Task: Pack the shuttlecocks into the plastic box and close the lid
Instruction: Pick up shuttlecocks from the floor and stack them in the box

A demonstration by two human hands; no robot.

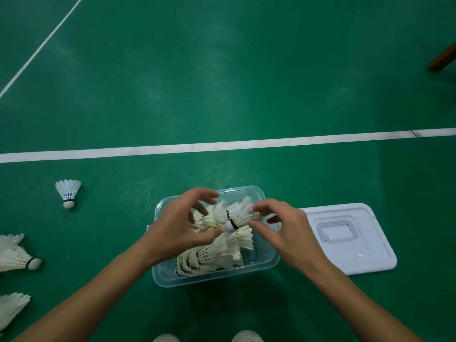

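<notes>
Standing over the clear plastic box on the green court floor, the person has both hands working one shuttlecock above the box's far half. Left hand is curled w/ thumb and fingertips closing on the cork end and the feathers of the stacked ones beneath; right hand pinches the feather skirt from the other side, fingers bent round it. So both grips are on the same bird, held approx level, cork pointing toward the left hand, just above the pile. Directly under the grip and toward the person lies a nested row of shuttlecocks inside the box, lying on their sides, filling most of it. Right of the right hand, just beside the box and touching or nearly touching its edge (can't tell which), the white lid lies flat on the floor, handle side up, box not yet closed. Well left of the left hand: one loose shuttlecock standing cork-down, plus two more bunches at the frame's left edge, one lying w/ cork toward the box, another lower, partly cut off. Beyond the hands a white court line runs across. Below the forearms, two shoe tips show at the bottom edge.
</notes>
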